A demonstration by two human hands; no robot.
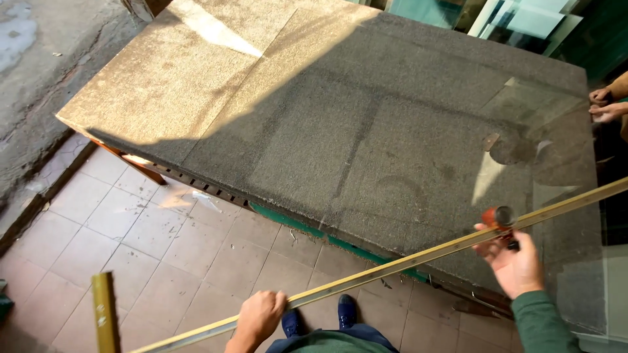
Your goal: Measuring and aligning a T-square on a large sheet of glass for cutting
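the left hand (260, 316) has its grip closed round a long brass-coloured straightedge (392, 265), fingers wrapped over the top of the bar near its lower end. further up the same bar, the right hand (515, 260) in a green sleeve has its grip clamped on a small cutter with a red body (498, 217), thumb on one side, fingers on the other, the tool's head pressed against the upper edge of the straightedge. the bar runs on past the right grip, slanting up and away to the edge of view.

under that right grip lies a clear glass sheet (556, 163), flat on the bench (314, 117), its near corner overhanging the bench edge. the bench is covered in coarse grey-brown felt, half in sun and half in shade, with a green strip showing along its near edge.

beyond the right grip, at the far side of the glass, another person's hands (603, 104) rest at the edge of the sheet. below the left grip, dark blue shoes (320, 315) stand on the tiled floor (163, 248). off to the left of that grip a second short brass-coloured bar (104, 314) stands upright. more glass panes (523, 19) lean behind the bench's far corner.
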